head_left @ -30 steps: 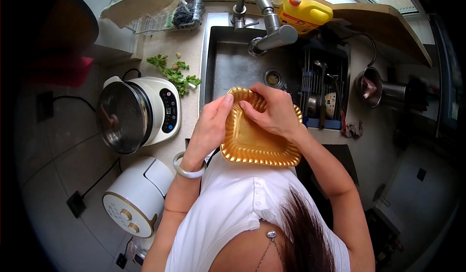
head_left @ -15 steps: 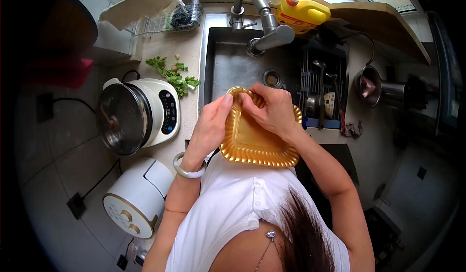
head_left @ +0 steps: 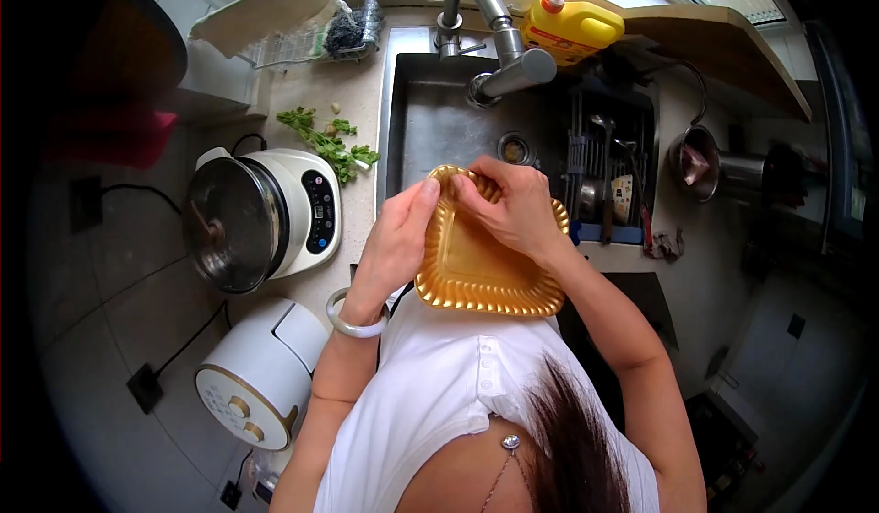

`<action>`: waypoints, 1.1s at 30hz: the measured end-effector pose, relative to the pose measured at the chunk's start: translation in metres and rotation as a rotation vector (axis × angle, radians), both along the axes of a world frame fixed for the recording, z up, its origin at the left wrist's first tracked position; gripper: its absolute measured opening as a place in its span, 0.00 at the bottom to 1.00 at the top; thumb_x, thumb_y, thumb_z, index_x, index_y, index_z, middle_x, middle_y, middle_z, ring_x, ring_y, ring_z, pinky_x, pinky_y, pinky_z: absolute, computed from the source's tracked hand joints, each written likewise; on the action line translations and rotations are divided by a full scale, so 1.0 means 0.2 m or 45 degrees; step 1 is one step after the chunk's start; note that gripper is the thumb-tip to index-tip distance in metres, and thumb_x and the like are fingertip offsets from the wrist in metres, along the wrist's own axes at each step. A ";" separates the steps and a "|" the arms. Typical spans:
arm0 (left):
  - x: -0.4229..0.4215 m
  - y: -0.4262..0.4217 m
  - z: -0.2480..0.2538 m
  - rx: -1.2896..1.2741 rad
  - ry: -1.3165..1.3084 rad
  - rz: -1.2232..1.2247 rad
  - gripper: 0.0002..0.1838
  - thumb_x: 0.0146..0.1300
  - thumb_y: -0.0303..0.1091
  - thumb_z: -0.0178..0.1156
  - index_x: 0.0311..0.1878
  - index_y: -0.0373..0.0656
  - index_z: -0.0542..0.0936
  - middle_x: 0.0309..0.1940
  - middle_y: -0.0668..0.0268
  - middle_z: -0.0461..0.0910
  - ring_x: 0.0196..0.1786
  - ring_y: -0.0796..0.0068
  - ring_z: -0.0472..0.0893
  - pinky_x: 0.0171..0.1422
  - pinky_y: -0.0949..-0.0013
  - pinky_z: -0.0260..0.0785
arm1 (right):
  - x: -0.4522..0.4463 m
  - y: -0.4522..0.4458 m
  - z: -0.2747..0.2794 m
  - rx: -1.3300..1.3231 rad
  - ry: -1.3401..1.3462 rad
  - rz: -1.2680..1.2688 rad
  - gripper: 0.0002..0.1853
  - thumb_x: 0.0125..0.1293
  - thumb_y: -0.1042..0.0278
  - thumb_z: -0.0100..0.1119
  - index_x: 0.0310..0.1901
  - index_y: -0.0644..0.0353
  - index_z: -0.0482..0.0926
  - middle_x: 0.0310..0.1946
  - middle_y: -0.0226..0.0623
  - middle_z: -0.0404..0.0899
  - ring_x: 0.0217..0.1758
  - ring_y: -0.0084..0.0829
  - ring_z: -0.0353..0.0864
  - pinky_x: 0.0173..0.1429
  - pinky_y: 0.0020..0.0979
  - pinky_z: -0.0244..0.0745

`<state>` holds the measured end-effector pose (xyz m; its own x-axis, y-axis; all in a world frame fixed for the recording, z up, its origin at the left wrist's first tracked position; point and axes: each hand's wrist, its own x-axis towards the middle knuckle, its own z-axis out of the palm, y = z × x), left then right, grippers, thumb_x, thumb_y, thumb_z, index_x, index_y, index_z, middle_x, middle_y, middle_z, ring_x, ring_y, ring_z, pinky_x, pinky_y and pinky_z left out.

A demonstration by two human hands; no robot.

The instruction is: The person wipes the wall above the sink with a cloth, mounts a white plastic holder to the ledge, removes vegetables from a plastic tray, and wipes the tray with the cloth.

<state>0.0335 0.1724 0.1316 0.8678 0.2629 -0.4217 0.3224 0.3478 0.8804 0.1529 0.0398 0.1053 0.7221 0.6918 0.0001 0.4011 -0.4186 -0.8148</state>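
A gold tray [head_left: 473, 261] with a fluted rim is held tilted in front of my body, at the near edge of the sink. My left hand [head_left: 397, 227] grips its left rim, thumb near the top corner. Across the far side, my right hand [head_left: 513, 204] has its fingers curled over the rim, with thumb and fingertips close to the same corner. Whether anything small sits between the right fingertips cannot be made out. The tray's flat middle shows bare.
Beyond the tray lies a metal sink [head_left: 449, 110] with a faucet [head_left: 513, 69] and a dish rack [head_left: 604, 165]. To the left are leafy greens [head_left: 334, 151], an electric pot [head_left: 265, 211] and a white appliance [head_left: 256, 376]. A yellow bottle [head_left: 577, 28] stands behind; a small pan [head_left: 696, 161] is at right.
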 end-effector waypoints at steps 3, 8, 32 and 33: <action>0.00 0.00 0.01 -0.034 -0.009 0.024 0.21 0.81 0.41 0.42 0.52 0.32 0.77 0.40 0.68 0.80 0.42 0.84 0.74 0.49 0.75 0.69 | -0.01 -0.01 0.00 0.095 -0.111 0.033 0.15 0.61 0.55 0.65 0.29 0.60 0.83 0.18 0.43 0.79 0.22 0.44 0.81 0.30 0.40 0.75; 0.00 -0.01 -0.02 -0.001 0.014 -0.007 0.21 0.81 0.41 0.43 0.54 0.31 0.77 0.42 0.67 0.81 0.43 0.84 0.75 0.50 0.76 0.70 | 0.01 -0.02 0.00 -0.031 -0.020 0.006 0.15 0.58 0.55 0.66 0.32 0.60 0.83 0.20 0.44 0.80 0.24 0.45 0.82 0.32 0.40 0.76; 0.02 -0.11 -0.07 0.535 -0.035 0.273 0.21 0.81 0.41 0.39 0.49 0.33 0.75 0.34 0.53 0.79 0.38 0.66 0.77 0.46 0.64 0.70 | -0.16 -0.01 0.13 -0.078 0.334 -0.210 0.12 0.58 0.67 0.68 0.24 0.62 0.76 0.16 0.34 0.76 0.19 0.31 0.77 0.27 0.32 0.71; 0.02 -0.11 -0.08 0.511 -0.060 0.321 0.21 0.81 0.41 0.39 0.50 0.33 0.75 0.35 0.52 0.79 0.39 0.65 0.78 0.47 0.64 0.70 | -0.15 0.01 0.13 -0.063 0.281 -0.245 0.12 0.58 0.66 0.67 0.23 0.62 0.76 0.15 0.34 0.76 0.19 0.32 0.78 0.27 0.33 0.71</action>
